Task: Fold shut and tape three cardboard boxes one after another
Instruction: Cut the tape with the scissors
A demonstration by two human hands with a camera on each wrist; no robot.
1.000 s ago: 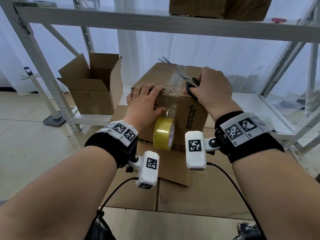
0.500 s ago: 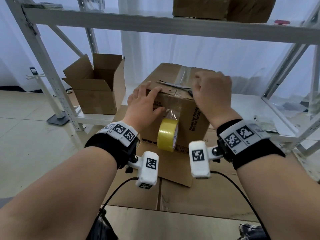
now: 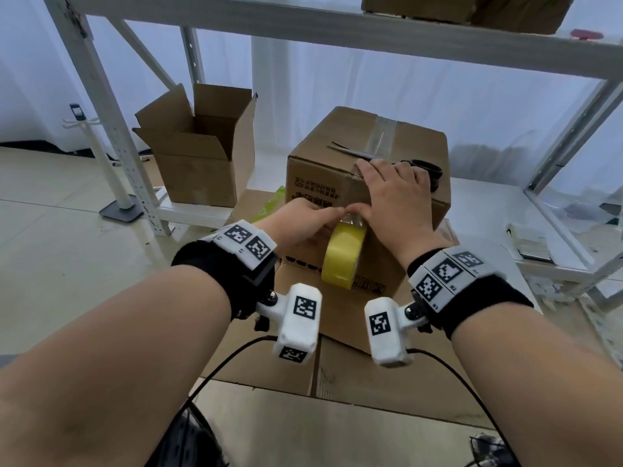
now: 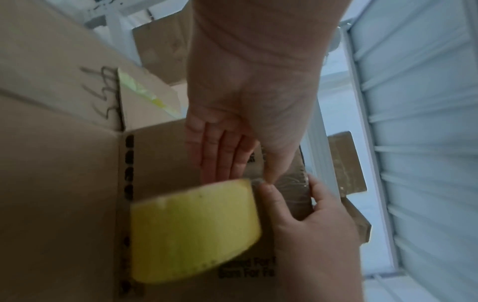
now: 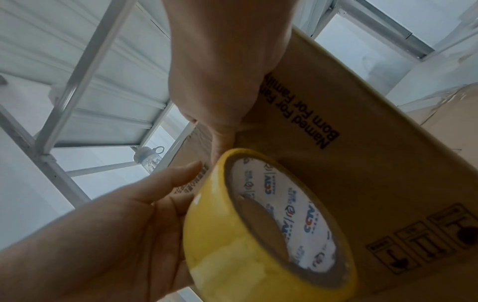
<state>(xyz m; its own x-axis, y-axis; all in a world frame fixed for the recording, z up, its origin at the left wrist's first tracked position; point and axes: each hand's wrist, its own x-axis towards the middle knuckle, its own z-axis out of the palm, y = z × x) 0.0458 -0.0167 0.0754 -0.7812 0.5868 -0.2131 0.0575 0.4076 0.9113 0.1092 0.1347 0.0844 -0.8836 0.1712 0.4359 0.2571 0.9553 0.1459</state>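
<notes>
Scissors (image 3: pixel 418 168) now released on taped box (image 3: pixel 414 143), right hand (image 3: pixel 394 193) flat on tape strip, left hand (image 3: pixel 303 220) flat beside tape roll (image 3: pixel 342 256)

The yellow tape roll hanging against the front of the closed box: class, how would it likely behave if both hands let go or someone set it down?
The tape roll hangs on edge against the box, so it would probably swing. As a round ring, it would likely roll if set on its rim. Its cardboard core suggests it is stiff.
</notes>
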